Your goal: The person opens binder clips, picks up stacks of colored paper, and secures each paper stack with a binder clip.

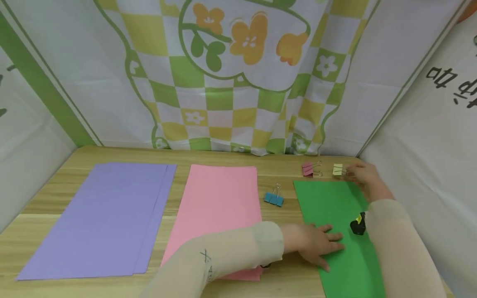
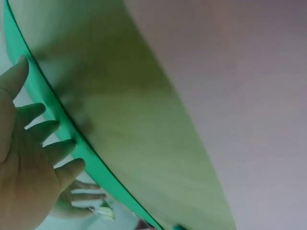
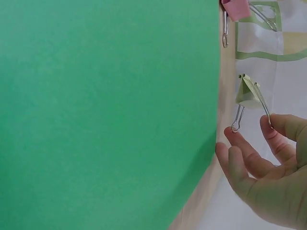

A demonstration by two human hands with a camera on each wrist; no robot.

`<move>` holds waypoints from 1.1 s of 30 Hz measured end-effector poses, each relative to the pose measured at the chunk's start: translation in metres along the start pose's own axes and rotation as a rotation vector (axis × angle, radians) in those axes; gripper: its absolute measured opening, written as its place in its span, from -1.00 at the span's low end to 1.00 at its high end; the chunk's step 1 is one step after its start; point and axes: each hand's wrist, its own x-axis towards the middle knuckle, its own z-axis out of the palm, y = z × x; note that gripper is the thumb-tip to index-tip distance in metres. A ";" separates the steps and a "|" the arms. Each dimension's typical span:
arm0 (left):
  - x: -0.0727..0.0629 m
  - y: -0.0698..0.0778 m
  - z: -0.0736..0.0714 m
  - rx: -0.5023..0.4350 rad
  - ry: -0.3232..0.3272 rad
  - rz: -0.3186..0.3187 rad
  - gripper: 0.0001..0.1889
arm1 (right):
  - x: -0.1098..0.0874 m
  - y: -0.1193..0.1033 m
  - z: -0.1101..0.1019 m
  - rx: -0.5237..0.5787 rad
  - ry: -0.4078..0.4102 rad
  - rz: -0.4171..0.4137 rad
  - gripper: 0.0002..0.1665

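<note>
My left hand [image 1: 318, 244] lies with spread fingers on the green paper [image 1: 335, 203] at the right of the table. In the left wrist view its fingertips [image 2: 67, 146] touch the sheet. Behind the far edge of that paper, my right hand [image 1: 365, 174] pinches a wire handle of a pale yellow binder clip [image 1: 337, 169]. The right wrist view shows the clip [image 3: 248, 93] with its two handles spread apart, one of them at the fingertips. A pink binder clip [image 1: 307, 169] lies to its left, and a blue binder clip [image 1: 273, 198] lies between the pink and green papers.
A pink paper stack [image 1: 220, 198] lies in the middle of the wooden table [image 1: 275, 165], partly under my left sleeve. Purple sheets [image 1: 108, 219] lie slightly offset at the left. A checkered curtain [image 1: 231, 103] hangs behind, with white fabric walls at both sides.
</note>
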 end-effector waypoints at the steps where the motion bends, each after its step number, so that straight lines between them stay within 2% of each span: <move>1: 0.000 -0.003 -0.001 -0.018 0.016 0.004 -0.20 | 0.000 0.000 0.000 0.009 -0.001 0.008 -0.83; 4: 0.002 -0.016 -0.006 -0.065 0.091 0.009 -0.20 | 0.000 -0.001 -0.001 0.016 -0.014 0.026 -0.80; 6: 0.002 -0.026 -0.010 -0.083 0.144 -0.016 -0.22 | -0.001 -0.003 -0.002 -0.009 -0.021 0.032 -0.77; 9: 0.000 -0.041 -0.015 -0.133 0.194 -0.111 -0.26 | -0.001 -0.003 -0.003 0.001 -0.029 0.034 -0.76; 12: -0.005 -0.054 -0.018 -0.211 0.196 -0.237 -0.28 | 0.000 -0.002 -0.004 0.046 -0.043 0.037 -0.79; 17: -0.007 -0.068 -0.017 -0.305 0.227 -0.367 -0.28 | -0.001 -0.001 -0.007 0.077 -0.077 0.039 -0.83; 21: -0.001 -0.075 -0.015 -0.303 0.265 -0.440 -0.32 | -0.001 0.000 -0.010 0.090 -0.079 0.023 -0.82; 26: 0.006 -0.076 -0.015 -0.281 0.282 -0.488 -0.33 | -0.002 0.001 -0.010 0.208 -0.087 0.042 -0.86; 33: 0.011 -0.071 -0.015 -0.268 0.244 -0.534 -0.09 | -0.004 0.001 -0.013 0.217 -0.073 0.030 -0.83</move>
